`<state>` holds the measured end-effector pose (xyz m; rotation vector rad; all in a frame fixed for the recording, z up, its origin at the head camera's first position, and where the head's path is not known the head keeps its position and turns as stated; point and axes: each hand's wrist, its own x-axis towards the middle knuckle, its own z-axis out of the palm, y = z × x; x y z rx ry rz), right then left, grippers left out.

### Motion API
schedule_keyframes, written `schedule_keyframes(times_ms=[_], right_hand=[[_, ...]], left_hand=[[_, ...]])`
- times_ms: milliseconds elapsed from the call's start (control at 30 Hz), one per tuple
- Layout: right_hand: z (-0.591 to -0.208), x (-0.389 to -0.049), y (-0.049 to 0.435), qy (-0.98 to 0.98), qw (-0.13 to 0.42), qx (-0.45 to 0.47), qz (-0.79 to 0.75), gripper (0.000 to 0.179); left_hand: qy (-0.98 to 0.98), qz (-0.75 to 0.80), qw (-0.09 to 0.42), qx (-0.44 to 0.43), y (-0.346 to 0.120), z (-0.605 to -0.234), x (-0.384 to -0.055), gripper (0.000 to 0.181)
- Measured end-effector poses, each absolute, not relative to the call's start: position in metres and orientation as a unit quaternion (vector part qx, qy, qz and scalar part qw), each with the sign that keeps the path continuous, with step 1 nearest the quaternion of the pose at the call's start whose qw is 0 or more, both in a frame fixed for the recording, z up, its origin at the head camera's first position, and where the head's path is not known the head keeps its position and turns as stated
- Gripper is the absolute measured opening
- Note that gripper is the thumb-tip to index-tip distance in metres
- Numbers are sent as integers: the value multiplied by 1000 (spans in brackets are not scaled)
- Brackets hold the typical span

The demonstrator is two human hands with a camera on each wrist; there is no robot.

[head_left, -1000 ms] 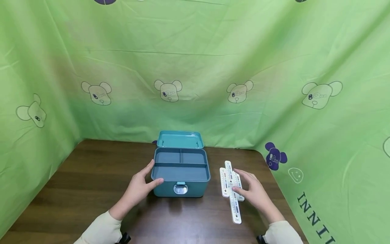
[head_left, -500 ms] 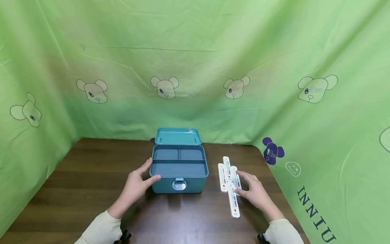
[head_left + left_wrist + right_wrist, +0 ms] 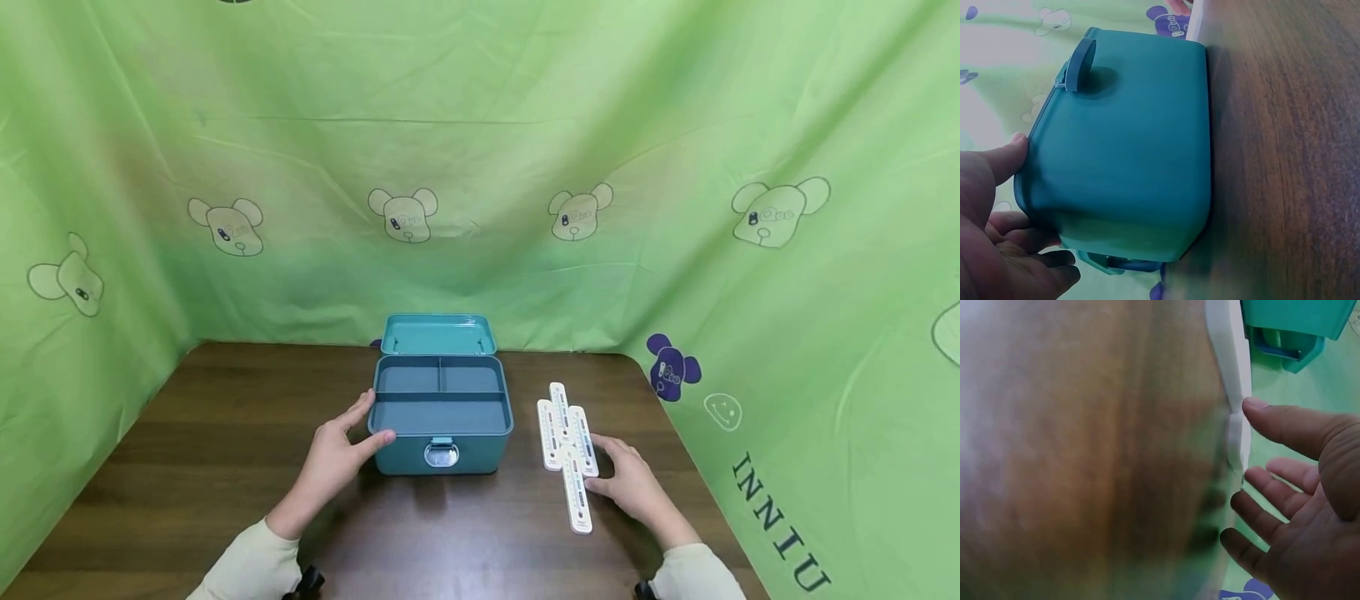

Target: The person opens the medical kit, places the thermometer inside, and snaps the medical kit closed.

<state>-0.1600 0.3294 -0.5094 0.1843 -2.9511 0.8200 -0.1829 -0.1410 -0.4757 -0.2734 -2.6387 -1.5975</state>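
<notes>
A teal box (image 3: 441,415) with a lifted lid (image 3: 438,335) stands on the brown table, an inner divider parting its upper tray. At its front left corner is my left hand (image 3: 337,450), thumb at the front rim and fingers along the left side; the left wrist view has the thumb on the rim (image 3: 1027,144). Right of the box lie several flat white strips with printed scales, like wall thermometers, laid in a cross-like cluster (image 3: 558,425). My right hand (image 3: 637,483) rests beside the cluster's right side, fingers spread, thumb tip near the front strip (image 3: 577,496), nothing gripped.
The brown wooden table (image 3: 247,433) ends against a green patterned cloth (image 3: 480,167) at the back and sides. The lid's back edge stands close to this cloth. Below the box's front lies a silver-coloured clasp (image 3: 441,455).
My right hand has slid off the top of the strips, moving a little right and toward me. The left hand keeps its place at the box corner. The head view has shifted slightly.
</notes>
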Motion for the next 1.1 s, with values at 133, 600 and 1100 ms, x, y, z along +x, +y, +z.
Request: schedule_keyframes(times_ms=[133,600,1100], right_hand=[[-512,-160,328,-968,38,42,242,75],[-509,-167,312,-979,20,-41,200,61],[-499,-166,323,-975,7,-128,181,23]], left_hand=[[-851,-516,22,-89,-141,-476,-183,89],[-851,-519,21,-81,-148,-480,-180,87],[-850,-521,15,-78,-143,-475,-184,87]])
